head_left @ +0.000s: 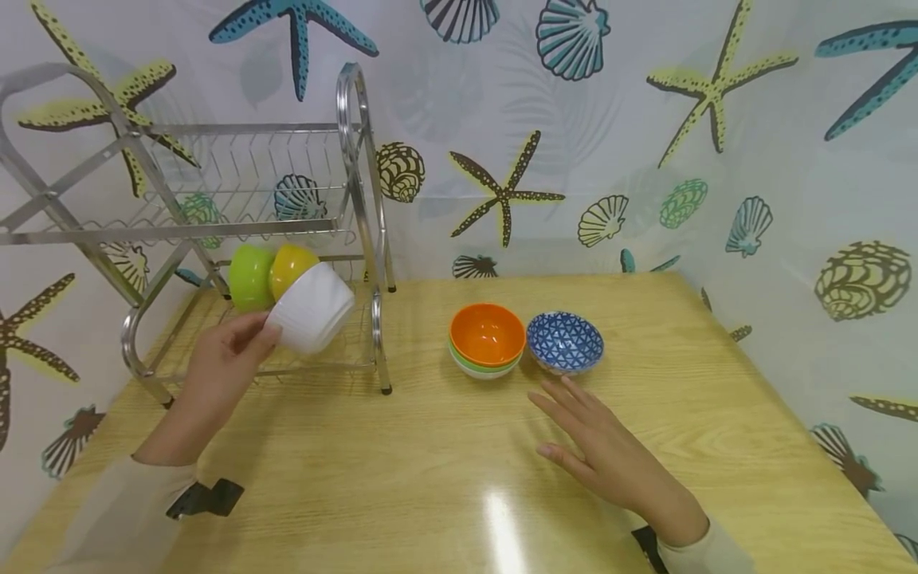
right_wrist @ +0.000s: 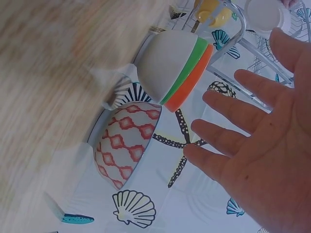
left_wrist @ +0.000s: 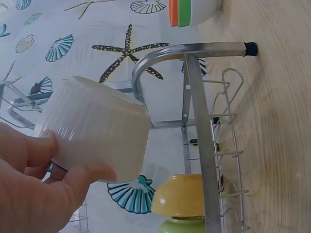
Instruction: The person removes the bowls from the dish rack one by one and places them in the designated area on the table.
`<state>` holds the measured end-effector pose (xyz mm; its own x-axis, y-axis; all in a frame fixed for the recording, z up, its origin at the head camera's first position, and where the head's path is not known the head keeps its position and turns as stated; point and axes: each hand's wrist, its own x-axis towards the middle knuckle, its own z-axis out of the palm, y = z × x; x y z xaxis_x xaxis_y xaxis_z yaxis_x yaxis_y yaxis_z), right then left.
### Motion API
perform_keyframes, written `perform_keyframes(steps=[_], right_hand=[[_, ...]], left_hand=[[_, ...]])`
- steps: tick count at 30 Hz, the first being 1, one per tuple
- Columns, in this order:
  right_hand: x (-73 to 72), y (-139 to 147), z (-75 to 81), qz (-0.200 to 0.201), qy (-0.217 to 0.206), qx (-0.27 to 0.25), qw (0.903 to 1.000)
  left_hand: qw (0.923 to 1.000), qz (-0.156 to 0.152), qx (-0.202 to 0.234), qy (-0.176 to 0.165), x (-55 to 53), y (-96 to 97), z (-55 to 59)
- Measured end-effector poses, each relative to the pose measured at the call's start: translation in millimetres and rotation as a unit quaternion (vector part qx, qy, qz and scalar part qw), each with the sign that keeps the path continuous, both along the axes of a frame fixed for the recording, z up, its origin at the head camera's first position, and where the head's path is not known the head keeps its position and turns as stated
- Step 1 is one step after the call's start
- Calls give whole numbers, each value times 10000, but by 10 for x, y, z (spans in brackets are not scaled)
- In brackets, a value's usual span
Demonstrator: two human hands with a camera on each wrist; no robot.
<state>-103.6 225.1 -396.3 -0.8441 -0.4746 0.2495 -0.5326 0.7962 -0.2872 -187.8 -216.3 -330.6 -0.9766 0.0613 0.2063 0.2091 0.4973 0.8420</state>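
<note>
At L of table point(head_left: 430, 446): 2-tier dish rack point(head_left: 377, 323), w/ 2 bowls point(head_left: 249, 277) side by side on lower tier. Before them, in L hand point(head_left: 229, 351): 1 held bowl point(head_left: 311, 309). Mid-table, R of rack: 3 nested bowls point(head_left: 488, 336). Just R of those: 1 lone bowl point(head_left: 565, 343), w/ R hand point(head_left: 606, 446) in front. Behind all & along table's R side: backdrop point(head_left: 445, 88).

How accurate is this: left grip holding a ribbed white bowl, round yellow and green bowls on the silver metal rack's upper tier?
Tier's wrong: head view shows the yellow bowl and green bowl on the metal rack's lower tier. The left grip holds the white bowl.
</note>
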Motion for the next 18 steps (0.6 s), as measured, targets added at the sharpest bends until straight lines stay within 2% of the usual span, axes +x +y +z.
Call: perform_keyframes(steps=[4, 10, 15, 18], right_hand=[[-2, -5, 5, 7, 6, 13, 10000], [0, -22, 20, -22, -44, 44, 10000], [3, -25, 26, -45, -72, 54, 9999], [2, -25, 25, -38, -57, 65, 10000]], left_hand=[[9997, 129, 37, 191, 61, 33, 51], [9983, 109, -157, 549, 174, 57, 84], [9971, 169, -434, 602, 271, 97, 112], [9964, 133, -457, 708, 330, 143, 127]])
